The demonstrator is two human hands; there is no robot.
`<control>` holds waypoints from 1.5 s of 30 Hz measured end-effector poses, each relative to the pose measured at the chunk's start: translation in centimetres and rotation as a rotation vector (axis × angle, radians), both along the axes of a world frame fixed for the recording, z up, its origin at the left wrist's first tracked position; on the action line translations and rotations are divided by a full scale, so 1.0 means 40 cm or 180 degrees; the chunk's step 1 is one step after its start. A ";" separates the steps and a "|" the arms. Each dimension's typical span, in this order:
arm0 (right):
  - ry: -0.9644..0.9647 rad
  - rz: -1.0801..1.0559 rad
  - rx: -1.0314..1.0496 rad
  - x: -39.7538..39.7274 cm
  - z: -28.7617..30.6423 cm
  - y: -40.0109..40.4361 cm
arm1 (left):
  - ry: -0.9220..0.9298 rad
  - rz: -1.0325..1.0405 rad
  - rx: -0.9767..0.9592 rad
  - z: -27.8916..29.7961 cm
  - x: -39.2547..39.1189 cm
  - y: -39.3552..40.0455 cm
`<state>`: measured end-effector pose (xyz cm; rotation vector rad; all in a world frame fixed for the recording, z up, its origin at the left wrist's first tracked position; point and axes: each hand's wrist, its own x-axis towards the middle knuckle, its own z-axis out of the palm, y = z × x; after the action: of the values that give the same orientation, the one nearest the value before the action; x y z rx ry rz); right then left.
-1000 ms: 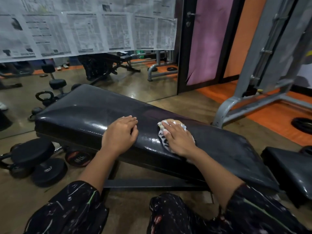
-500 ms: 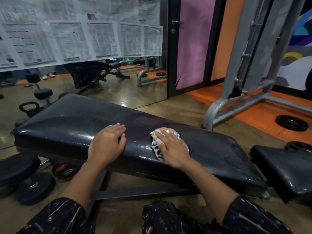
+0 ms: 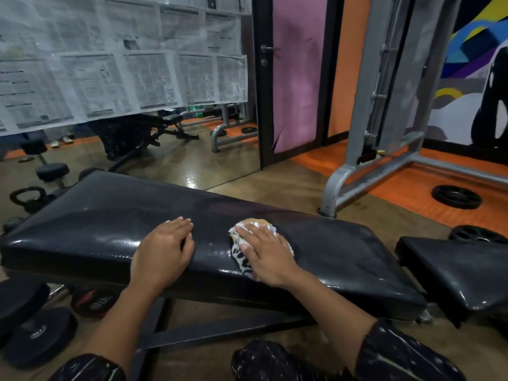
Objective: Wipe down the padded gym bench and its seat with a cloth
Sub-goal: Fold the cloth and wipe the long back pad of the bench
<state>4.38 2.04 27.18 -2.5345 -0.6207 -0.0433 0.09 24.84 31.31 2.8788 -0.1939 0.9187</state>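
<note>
The long black padded bench (image 3: 90, 224) stretches across the middle of the head view, its surface glossy and damp in places. Its separate black seat pad (image 3: 461, 273) lies at the right. My right hand (image 3: 268, 257) presses flat on a crumpled white cloth with dark print (image 3: 242, 258) near the bench's middle, by its near edge. My left hand (image 3: 162, 251) rests palm down on the pad just left of the cloth, fingers together, holding nothing.
Dumbbells (image 3: 33, 323) and a kettlebell (image 3: 27, 196) lie on the floor at the left. A grey machine frame (image 3: 357, 171) stands behind the bench on the right, with weight plates (image 3: 456, 197) on the orange floor. A mirror covered with newspaper (image 3: 123, 67) is behind.
My view has shifted right and down, so the bench sits lower in the frame. Both hands stay on the pad, the right one still on the cloth at about the same spot.
</note>
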 end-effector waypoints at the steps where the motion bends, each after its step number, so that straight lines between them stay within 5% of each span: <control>1: 0.0105 -0.0130 -0.0027 0.027 0.015 0.014 | -0.0017 0.0008 -0.0012 0.005 0.003 0.001; 7: -0.0095 0.0101 -0.0054 -0.010 0.058 0.134 | 0.0004 -0.0017 -0.0056 0.009 0.010 -0.008; 12: -0.0391 0.0539 0.0023 -0.078 0.004 0.022 | 0.0051 -0.0025 -0.0042 0.012 0.005 -0.014; 19: 0.0236 -0.0250 -0.0162 0.097 0.063 0.062 | -0.0008 -0.0041 -0.0063 0.030 0.009 -0.012; 27: -0.0261 0.0543 -0.0032 -0.034 0.027 0.008 | -0.0019 -0.0061 -0.0079 0.017 -0.003 -0.008; 34: 0.0298 -0.0431 -0.0244 0.169 0.040 -0.026 | -0.0092 -0.0072 -0.0103 0.015 0.017 -0.016; 42: -0.0097 0.0419 -0.0144 0.000 0.002 -0.030 | -0.0068 0.0044 -0.0243 -0.002 0.016 -0.052; 45: -0.0081 0.0219 -0.0169 0.068 -0.012 -0.078 | -0.0026 -0.0118 -0.0370 0.003 0.031 -0.089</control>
<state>7.09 -1.09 26.71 -2.5650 -0.7277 -0.0350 1.35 21.29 31.44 2.7564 -0.1875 0.9042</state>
